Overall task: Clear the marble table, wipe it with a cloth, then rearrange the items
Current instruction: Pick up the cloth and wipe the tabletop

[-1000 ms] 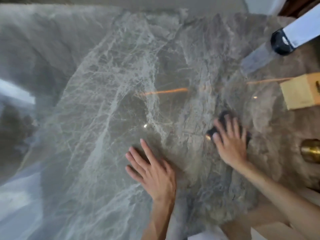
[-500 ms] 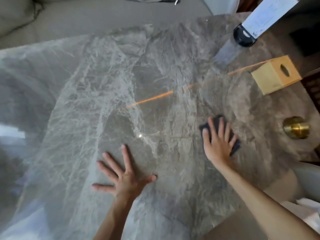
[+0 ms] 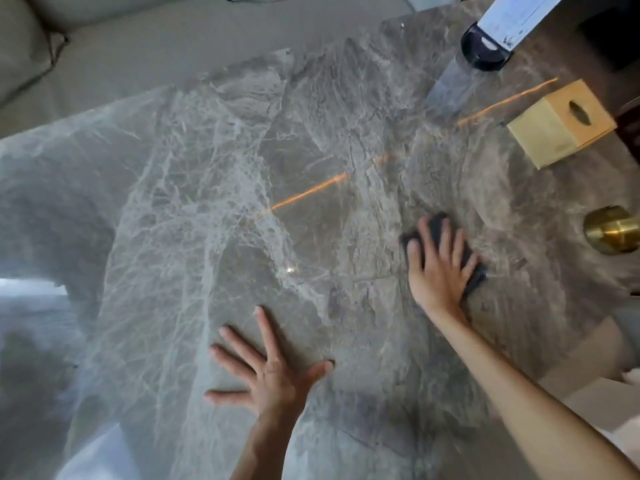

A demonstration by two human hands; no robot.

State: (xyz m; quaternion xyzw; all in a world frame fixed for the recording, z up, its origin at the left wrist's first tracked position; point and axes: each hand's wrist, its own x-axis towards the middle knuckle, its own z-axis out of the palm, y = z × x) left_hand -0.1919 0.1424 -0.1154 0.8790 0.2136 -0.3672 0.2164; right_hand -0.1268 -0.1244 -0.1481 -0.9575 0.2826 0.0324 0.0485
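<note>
The grey veined marble table fills most of the view. My right hand lies flat with spread fingers on a dark cloth, pressing it onto the marble right of centre; only the cloth's edges show around the fingers. My left hand rests palm-down on the bare marble near the front edge, fingers spread wide, holding nothing.
At the right side of the table stand a tan tissue box, a brass round object and a dark-based item with a white upper part. A grey sofa lies beyond the far edge.
My right hand and the cloth have barely shifted on the marble. The left hand slid left and spread its fingers wider. The camera view tilted back, showing more of the sofa.
</note>
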